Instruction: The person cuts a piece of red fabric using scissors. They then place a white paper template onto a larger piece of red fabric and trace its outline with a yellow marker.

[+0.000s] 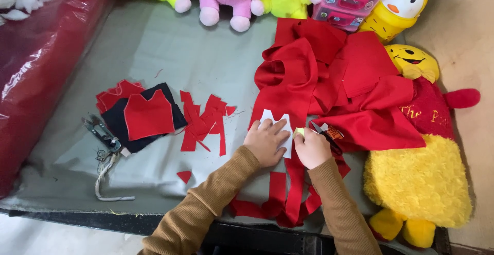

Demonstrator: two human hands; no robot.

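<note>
My left hand point(265, 141) lies flat with fingers spread on a white paper pattern piece point(272, 117), pressing it onto red fabric point(288, 75). My right hand point(311, 147) is closed beside it at the pattern's right edge, pinching a small yellow-green piece, maybe chalk point(299, 131). Just right of this hand lie scissors with an orange and black handle point(329, 131) on the red cloth. Long red fabric strips point(288, 193) trail toward me under both wrists.
Cut red pieces on dark fabric point(146, 115) lie at the left, with red scraps point(203, 121) beside them. A metal tool with a cord point(103, 134) sits further left. Plush toys point(417, 183) line the right and far edges, with a pink plastic box point(347, 0).
</note>
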